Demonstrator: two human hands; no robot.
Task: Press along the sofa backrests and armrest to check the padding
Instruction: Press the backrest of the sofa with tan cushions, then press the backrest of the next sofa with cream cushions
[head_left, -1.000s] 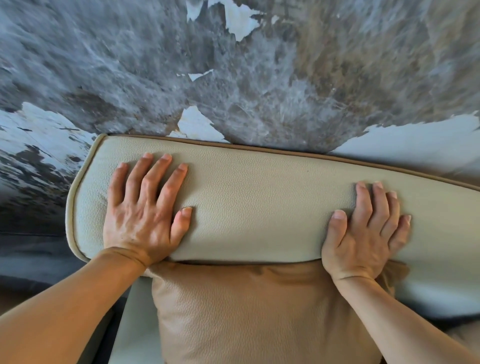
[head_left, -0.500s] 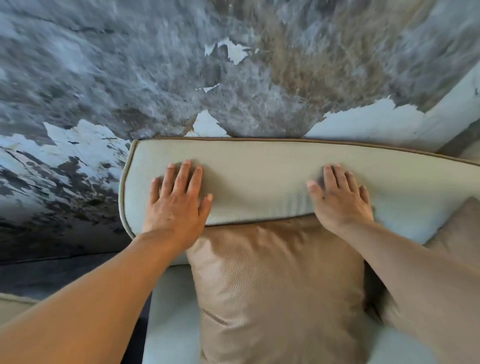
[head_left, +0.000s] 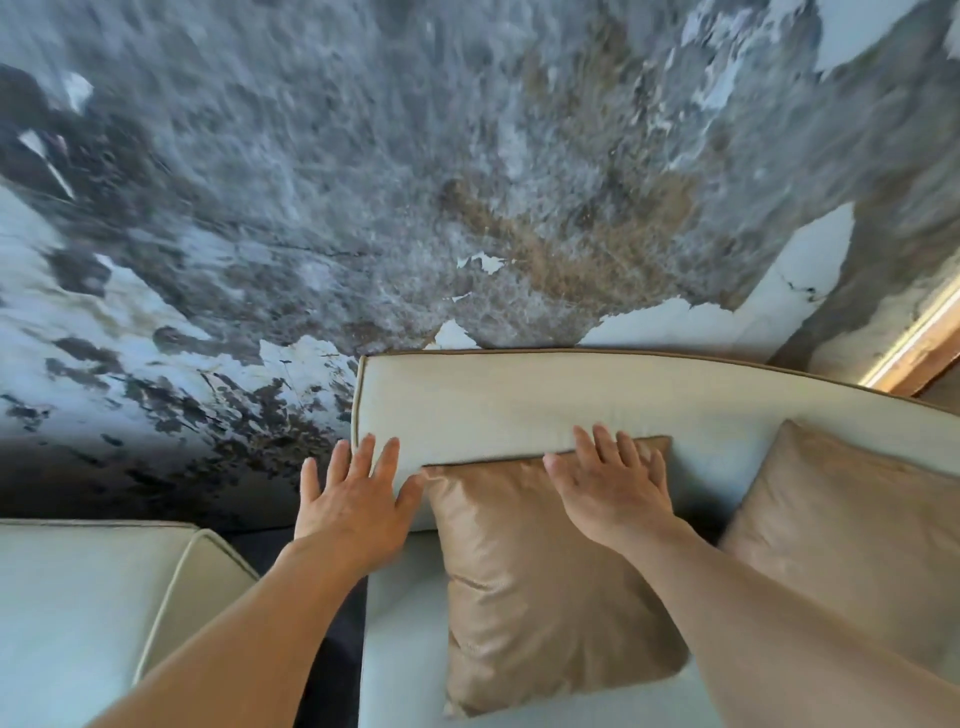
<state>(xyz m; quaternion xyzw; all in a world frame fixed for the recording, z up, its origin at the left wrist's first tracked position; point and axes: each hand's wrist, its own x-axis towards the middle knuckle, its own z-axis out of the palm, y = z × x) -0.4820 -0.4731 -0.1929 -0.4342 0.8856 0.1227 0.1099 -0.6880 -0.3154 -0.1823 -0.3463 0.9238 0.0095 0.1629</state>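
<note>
At the backrest's (head_left: 571, 400) left end, your left hand (head_left: 353, 499) lies spread at its lower corner, fingers partly past the edge; whether the palm touches I cannot tell. Your right hand (head_left: 613, 483), also spread, sits at 3 o'clock from it, straddling the backrest's lower seam and the tan cushion (head_left: 535, 582). The backrest stands against the peeling wall (head_left: 415, 182). The risk I see: pressing through the cushion would tell you about its filling, not the padding, and the left hand could slip off the corner. Another seat (head_left: 78, 597) lies at 8 o'clock.
</note>
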